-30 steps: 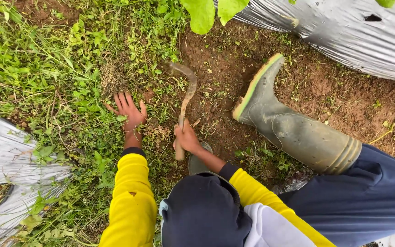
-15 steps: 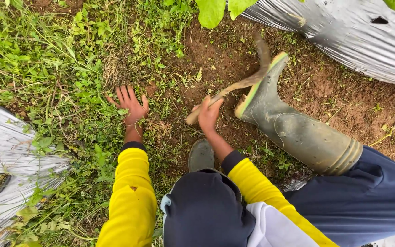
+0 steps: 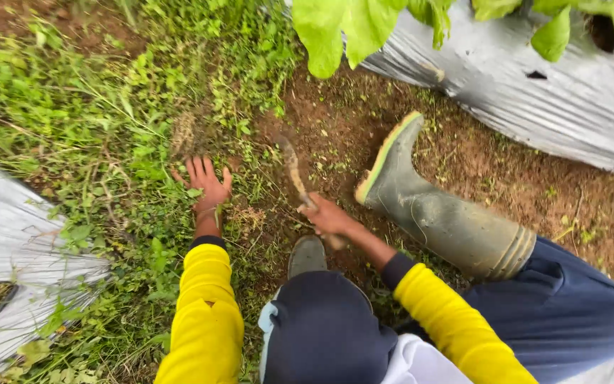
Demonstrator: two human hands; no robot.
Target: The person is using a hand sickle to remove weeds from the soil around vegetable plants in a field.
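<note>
The silver mulch sheet [image 3: 534, 92] runs along my right and another sheet [image 3: 15, 242] lies at my left, with a furrow of weeds [image 3: 101, 142] and bare soil [image 3: 335, 128] between them. My green boot [image 3: 428, 206] is stretched out on the soil, its sole just beside the tool. My left hand [image 3: 206, 186] lies flat and spread on the weeds, its grip released, holding nothing, fingers pressed into the low growth. My right hand [image 3: 327, 217] has its grip clenched round the handle of the hoe [image 3: 294, 171], whose blade end points away from me and sits blurred at the edge where weeds meet soil. I judge this to be the chopping step of weeding, with the weed patch mostly uncleared. The next stroke calls for the blade to land well apart from my left fingers and the boot.
</note>
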